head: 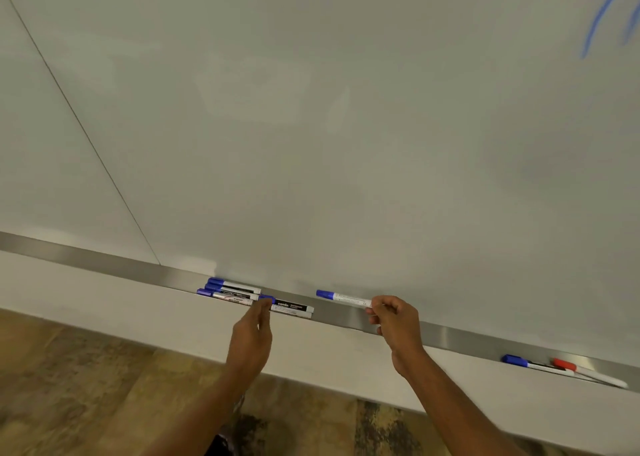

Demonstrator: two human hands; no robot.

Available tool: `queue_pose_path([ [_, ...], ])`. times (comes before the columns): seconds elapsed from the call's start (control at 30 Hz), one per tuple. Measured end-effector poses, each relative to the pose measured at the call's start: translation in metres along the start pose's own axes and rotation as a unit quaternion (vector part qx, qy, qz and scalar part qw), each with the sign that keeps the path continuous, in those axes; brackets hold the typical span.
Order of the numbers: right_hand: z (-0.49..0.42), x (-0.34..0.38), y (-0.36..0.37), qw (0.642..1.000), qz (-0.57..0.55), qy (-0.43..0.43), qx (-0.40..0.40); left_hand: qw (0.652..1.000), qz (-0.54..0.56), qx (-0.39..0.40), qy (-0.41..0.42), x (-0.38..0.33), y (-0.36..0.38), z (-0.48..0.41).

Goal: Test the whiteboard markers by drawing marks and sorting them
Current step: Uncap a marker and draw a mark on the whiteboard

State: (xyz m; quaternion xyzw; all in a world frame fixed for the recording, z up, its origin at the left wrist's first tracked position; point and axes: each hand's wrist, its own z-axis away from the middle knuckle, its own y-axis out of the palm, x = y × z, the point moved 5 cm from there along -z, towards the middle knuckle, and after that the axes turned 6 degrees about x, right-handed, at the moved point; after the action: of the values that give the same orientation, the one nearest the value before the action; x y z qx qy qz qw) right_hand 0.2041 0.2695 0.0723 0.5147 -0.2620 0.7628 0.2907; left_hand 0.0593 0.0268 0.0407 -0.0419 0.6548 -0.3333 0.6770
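A big whiteboard [311, 126] fills the view, with a metal ledge [450, 338] along its bottom. My right hand [394, 320] holds a white marker with a blue cap [343, 298] by its tail end, level just above the ledge. My left hand [254, 331] pinches the blue cap of a black-labelled marker [291, 307] lying on the ledge. Three more blue-capped markers [230, 291] lie bunched on the ledge to the left of it. Blue strokes [602, 15] are drawn on the board at the top right.
At the right end of the ledge lie a blue-capped marker [516, 360] and a red-capped marker [568, 365]. A thin seam [79, 123] runs down the board on the left. Below the ledge are a white wall strip [104, 303] and a wood-pattern floor [69, 386].
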Motion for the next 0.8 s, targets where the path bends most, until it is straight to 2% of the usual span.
queue_pose_path([
  [0.1,-0.02,-0.015,0.019,1.0,0.007,0.01,-0.002,0.991,-0.102,0.065,0.055,0.009,0.021,-0.001],
  [0.2,-0.038,-0.028,0.043,1.0,-0.008,0.029,-0.003,0.956,-0.216,0.133,0.149,0.01,0.049,-0.003],
  [0.27,-0.048,-0.037,0.06,0.999,-0.014,0.042,-0.004,0.934,-0.266,0.159,0.179,0.011,0.064,-0.007],
  [0.33,-0.055,-0.044,0.075,0.999,-0.013,0.046,-0.007,0.921,-0.304,0.161,0.184,0.012,0.074,-0.014],
  [0.6,-0.075,-0.065,0.109,0.998,0.019,0.039,-0.035,0.91,-0.34,0.161,0.173,0.025,0.091,-0.051],
  [0.8,-0.073,-0.069,0.108,0.986,0.113,-0.008,-0.123,0.906,-0.36,0.178,0.135,0.043,0.095,-0.058],
])
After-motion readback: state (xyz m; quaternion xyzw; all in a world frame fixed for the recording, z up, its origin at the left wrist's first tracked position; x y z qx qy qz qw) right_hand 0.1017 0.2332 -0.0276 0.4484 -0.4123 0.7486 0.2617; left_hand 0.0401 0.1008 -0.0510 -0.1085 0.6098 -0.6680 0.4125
